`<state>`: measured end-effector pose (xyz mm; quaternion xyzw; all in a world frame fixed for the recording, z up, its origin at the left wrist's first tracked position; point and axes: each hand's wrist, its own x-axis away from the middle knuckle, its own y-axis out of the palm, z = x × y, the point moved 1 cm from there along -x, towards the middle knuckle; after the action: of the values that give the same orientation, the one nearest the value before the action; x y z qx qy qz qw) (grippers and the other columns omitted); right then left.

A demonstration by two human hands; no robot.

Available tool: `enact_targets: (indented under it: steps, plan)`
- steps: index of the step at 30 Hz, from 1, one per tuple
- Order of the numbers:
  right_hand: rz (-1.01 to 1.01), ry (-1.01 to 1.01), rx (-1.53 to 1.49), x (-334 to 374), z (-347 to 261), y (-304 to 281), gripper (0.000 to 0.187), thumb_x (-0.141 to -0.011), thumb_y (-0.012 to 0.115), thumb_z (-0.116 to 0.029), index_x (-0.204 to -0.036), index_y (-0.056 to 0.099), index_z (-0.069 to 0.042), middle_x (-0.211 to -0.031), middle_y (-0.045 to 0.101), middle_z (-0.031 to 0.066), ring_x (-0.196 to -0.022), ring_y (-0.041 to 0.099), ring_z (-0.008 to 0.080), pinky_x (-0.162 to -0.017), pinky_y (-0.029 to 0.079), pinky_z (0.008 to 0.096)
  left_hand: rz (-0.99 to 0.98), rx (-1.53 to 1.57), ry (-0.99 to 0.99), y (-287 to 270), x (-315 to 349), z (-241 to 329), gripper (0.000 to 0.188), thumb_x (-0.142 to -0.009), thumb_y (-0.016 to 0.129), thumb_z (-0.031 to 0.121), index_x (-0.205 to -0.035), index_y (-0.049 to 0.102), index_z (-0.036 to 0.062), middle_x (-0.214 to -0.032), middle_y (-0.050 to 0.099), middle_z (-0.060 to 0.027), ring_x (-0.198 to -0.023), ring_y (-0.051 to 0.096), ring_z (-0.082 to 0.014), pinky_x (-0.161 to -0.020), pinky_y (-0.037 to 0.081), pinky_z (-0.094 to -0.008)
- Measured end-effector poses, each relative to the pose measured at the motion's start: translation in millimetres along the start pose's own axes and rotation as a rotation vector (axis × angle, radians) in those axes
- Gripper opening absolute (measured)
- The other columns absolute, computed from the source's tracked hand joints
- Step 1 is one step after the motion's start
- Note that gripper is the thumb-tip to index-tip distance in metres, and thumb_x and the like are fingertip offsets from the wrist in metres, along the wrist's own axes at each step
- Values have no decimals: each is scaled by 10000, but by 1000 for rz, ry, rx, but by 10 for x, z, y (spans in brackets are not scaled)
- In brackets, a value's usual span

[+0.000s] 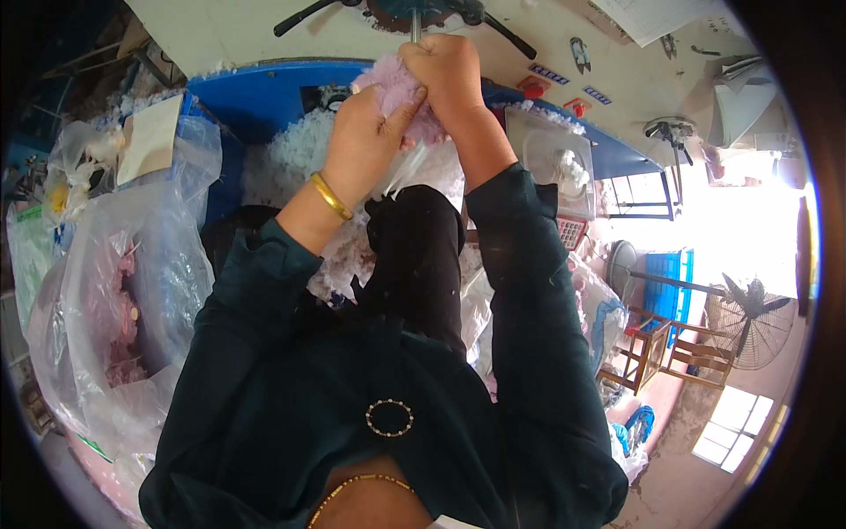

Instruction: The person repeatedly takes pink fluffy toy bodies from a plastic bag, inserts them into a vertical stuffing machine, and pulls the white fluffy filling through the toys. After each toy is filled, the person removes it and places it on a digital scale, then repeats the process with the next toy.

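Sleeves (529, 282) of dark green flank a black-clad knee (416, 229) as the left hand (363, 128) holds lilac plush (389, 81) between thumb and fingers. The right hand (445, 75) closes around the plush's upper side, just below a metal tube (416, 25); whether it grips the tube too cannot be told. White stuffing (300, 150) lies heaped beneath, beside a blue panel (251, 90). A fan (749, 328) stands well beyond, at right.

Fuzzy, matt lilac plush (389, 78)
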<state>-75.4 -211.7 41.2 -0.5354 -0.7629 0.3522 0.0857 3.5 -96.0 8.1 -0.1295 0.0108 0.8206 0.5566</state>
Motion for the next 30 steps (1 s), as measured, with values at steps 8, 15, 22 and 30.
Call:
enact_targets:
  steps: [8, 15, 22, 30]
  plan:
    - [102, -47, 2, -5, 43, 80, 278, -702, 588, -247, -624, 599, 20, -601, 554, 220, -579, 591, 379, -543, 466, 425, 100, 284, -10, 8, -148, -243, 237, -910, 610, 220, -889, 589, -15, -690, 598, -31, -535, 551, -95, -490, 448, -240]
    - [126, -106, -135, 154, 87, 57, 269, -706, 638, -191, -566, 540, 18, -500, 475, 174, -419, 451, 246, -447, 392, 355, 8, 542, -198, -1, 100, -130, 295, -930, 592, 261, -1066, 574, 1, -906, 622, -33, -757, 598, -100, -637, 501, -234]
    - [48, -226, -362, 563, 360, -62, 261, -760, 628, -80, -565, 476, 6, -504, 419, 62, -477, 389, 102, -456, 331, 299, -215, 1123, -369, -42, 399, -251, 311, -951, 543, 169, -1222, 526, 19, -1172, 571, -76, -1083, 545, -145, -885, 479, -292]
    - [0, -153, -759, 308, 668, 166, 214, -769, 597, -36, -603, 466, -2, -584, 426, -49, -575, 378, 46, -489, 307, 246, -41, 327, 167, 207, 72, -369, 335, -782, 572, -56, -1106, 575, 31, -1107, 508, -84, -1039, 508, -205, -852, 445, -284]
